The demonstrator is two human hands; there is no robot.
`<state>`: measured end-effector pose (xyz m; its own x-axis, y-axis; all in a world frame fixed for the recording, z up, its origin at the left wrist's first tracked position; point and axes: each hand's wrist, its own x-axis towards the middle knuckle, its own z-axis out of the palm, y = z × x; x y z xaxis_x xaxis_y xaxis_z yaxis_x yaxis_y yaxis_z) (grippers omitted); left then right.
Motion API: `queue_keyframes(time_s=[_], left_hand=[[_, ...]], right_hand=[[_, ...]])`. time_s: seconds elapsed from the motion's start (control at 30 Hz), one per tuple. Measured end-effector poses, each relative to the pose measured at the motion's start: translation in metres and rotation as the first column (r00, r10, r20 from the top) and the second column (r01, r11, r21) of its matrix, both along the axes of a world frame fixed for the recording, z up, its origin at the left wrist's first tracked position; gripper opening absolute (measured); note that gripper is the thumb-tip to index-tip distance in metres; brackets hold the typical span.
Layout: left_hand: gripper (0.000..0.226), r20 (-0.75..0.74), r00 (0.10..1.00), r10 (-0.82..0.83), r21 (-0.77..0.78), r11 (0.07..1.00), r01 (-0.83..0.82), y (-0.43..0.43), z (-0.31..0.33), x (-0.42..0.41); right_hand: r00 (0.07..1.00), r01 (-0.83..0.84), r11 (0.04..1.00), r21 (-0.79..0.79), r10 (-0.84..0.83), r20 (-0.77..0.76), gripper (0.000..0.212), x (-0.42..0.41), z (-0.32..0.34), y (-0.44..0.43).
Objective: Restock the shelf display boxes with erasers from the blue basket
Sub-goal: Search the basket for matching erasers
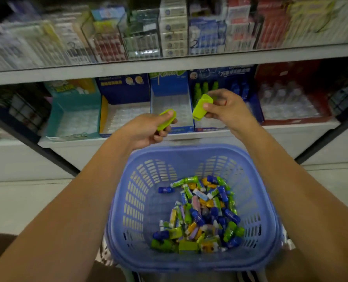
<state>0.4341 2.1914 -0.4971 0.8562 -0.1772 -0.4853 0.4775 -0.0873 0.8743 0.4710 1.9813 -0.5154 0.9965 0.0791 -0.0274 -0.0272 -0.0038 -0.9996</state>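
Your left hand (146,129) is up above the back rim of the blue basket (128,200). It pinches the left green eraser (166,120) between the thumb and curled fingers. Your right hand (228,110) is a bit higher and off to the right. It pinches the right green eraser (202,106) by its top end with the thumb and fingertips, so this eraser hangs tilted. The two green erasers are near each other but do not touch. Both are in the air in front of the lower shelf (108,139), not in any box. Down in the blue basket lies a heap of erasers (201,216) in green, blue, orange, pink and white. One small blue eraser (165,189) lies a little apart from the heap. On the lower shelf, open display boxes stand in a row: the teal box (73,102) on the left, then the blue-and-yellow box (124,106), then the middle blue box (171,102). Next comes the dark blue box (222,78), right behind your right hand, with green and blue things standing at its back. The red box (291,98) is last. The upper shelf (169,64) holds many packs, too blurry to name.
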Motion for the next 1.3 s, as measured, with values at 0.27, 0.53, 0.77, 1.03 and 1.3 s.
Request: queue_keyframes(time_s=[0.27, 0.53, 0.77, 1.03, 1.3], left_hand=[[0.040, 0.096, 0.960, 0.261, 0.094, 0.958, -0.270, 0.017, -0.021, 0.002], [0.040, 0.024, 0.874, 0.484, -0.066, 0.874, -0.482, 0.027, -0.042, 0.012], [0.042, 0.026, 0.797, 0.603, -0.205, 0.784, -0.586, 0.051, -0.054, 0.013], [0.020, 0.023, 0.765, 0.644, -0.198, 0.752, -0.628, 0.071, -0.076, 0.015], [0.022, 0.062, 0.801, 0.596, -0.171, 0.797, -0.580, 0.079, -0.086, 0.014]], right_hand=[[0.990, 0.099, 0.965, -0.241, -0.071, 0.120, 0.042, 0.057, 0.000, 0.046], [0.974, 0.099, 0.811, -0.576, 0.041, 0.225, 0.018, 0.110, -0.005, 0.096], [0.971, 0.132, 0.853, -0.505, -0.010, 0.237, 0.036, 0.119, -0.003, 0.132], [0.909, 0.025, 0.827, -0.562, 0.215, 0.358, 0.026, 0.105, -0.022, 0.170], [0.894, 0.135, 0.643, -0.754, 0.249, 0.373, 0.022, 0.112, -0.038, 0.174]])
